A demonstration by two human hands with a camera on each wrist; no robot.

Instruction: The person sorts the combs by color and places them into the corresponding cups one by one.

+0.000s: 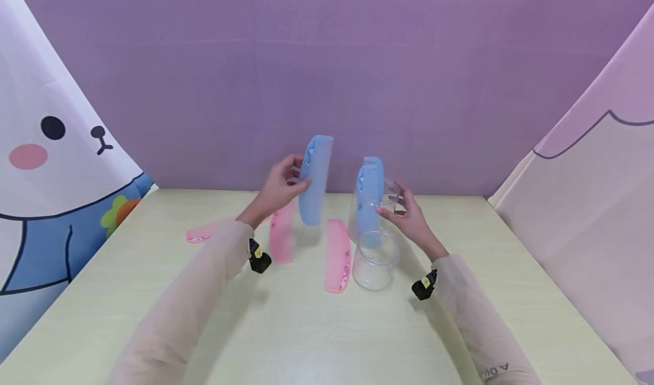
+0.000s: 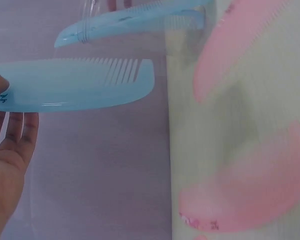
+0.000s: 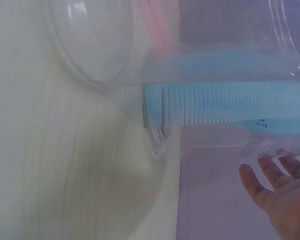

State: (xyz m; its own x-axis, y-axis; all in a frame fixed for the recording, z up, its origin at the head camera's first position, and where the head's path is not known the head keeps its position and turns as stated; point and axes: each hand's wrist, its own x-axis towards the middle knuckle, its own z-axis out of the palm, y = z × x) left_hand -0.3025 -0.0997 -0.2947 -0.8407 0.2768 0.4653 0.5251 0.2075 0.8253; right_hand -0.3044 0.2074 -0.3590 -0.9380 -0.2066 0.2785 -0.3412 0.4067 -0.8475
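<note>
My left hand (image 1: 282, 185) pinches a pale blue comb (image 1: 318, 180) between thumb and fingers, upright above the table. In the left wrist view that comb (image 2: 85, 85) shows its wide teeth toward the table end. My right hand (image 1: 410, 219) grips a tall clear jar (image 1: 390, 193) from its right side, thumb in front. Blue combs (image 1: 371, 189) stand inside this jar, overlapping one another, their tops above its rim. In the right wrist view, blue comb teeth (image 3: 210, 102) show through the jar wall.
In front of the tall jar is a round clear container (image 1: 375, 268). Pink combs lie on the table: one beside that container (image 1: 336, 257), one below the left hand (image 1: 282, 234), another partly behind the left forearm (image 1: 201, 233). A purple backdrop (image 1: 327, 78) rises behind.
</note>
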